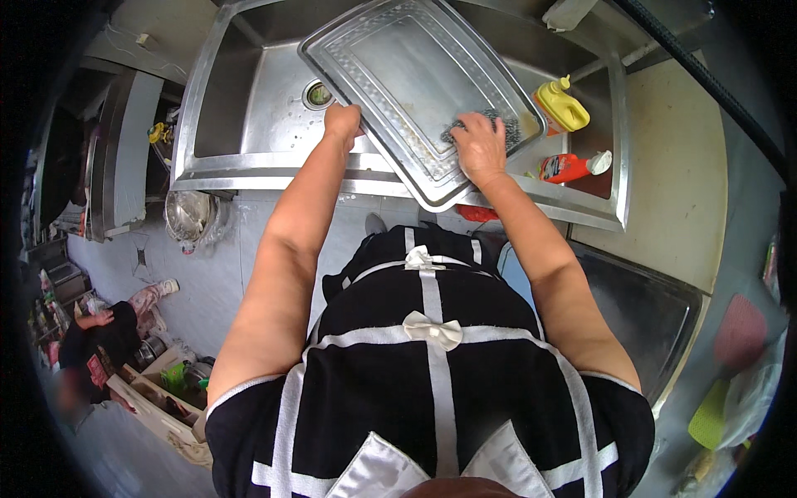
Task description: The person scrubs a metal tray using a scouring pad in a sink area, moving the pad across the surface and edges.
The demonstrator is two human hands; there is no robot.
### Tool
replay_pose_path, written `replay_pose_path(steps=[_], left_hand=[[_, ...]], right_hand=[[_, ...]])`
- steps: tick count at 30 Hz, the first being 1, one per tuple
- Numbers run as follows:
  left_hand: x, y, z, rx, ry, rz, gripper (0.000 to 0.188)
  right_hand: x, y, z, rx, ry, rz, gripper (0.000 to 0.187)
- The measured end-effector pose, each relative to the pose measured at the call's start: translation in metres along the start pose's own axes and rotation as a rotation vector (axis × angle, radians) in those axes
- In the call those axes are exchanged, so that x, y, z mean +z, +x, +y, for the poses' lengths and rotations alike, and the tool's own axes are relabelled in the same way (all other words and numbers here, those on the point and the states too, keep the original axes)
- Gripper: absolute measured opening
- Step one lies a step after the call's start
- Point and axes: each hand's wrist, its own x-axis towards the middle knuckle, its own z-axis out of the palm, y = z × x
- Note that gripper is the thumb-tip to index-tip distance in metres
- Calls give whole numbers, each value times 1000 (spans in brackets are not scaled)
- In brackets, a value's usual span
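Tray tilted across sink, both hands on it

Tray point(398, 75): large, rectangular, steel, propped aslant over the sink point(249, 124), near corner resting on the sink's front rim, far corner raised toward the back wall. Long axis running from lower right, close to the body, up and away to the left-centre. Lies straight ahead of both hands, within easy reach.

Left hand point(341, 123): closed on the tray's left edge, fingers curled over the rim, steadying it. Just beside the drain point(318, 94).

Right hand point(479, 143): pressed flat, fingers bent over a steel scourer point(490, 123), which sits on the tray's inner face near the lower right edge. Nearer of the two hands to the tray's low corner; left hand nearer its middle.

Yellow bottle point(563, 106) upright on the sink's right ledge, just beyond the tray's right edge. Orange bottle point(569, 167) lying on its side below it, cap to the right. Second tray point(639, 315) dark and flat on the counter point(672, 158) at the right. Another person point(104, 332) crouched on the floor at far left, well apart.
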Motion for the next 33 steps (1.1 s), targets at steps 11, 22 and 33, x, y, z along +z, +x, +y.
replay_pose_path(steps=[11,22,33], left_hand=[[-29,-110,-8,-37,-335,-12,43],[-17,-151,-32,-131,-571,89,34],[-14,-169,-34,-333,-174,-244,18]], right_hand=[[11,6,3,161,-1,89,27],[15,37,-6,65,88,66,30],[22,58,44,-117,-19,-63,35]])
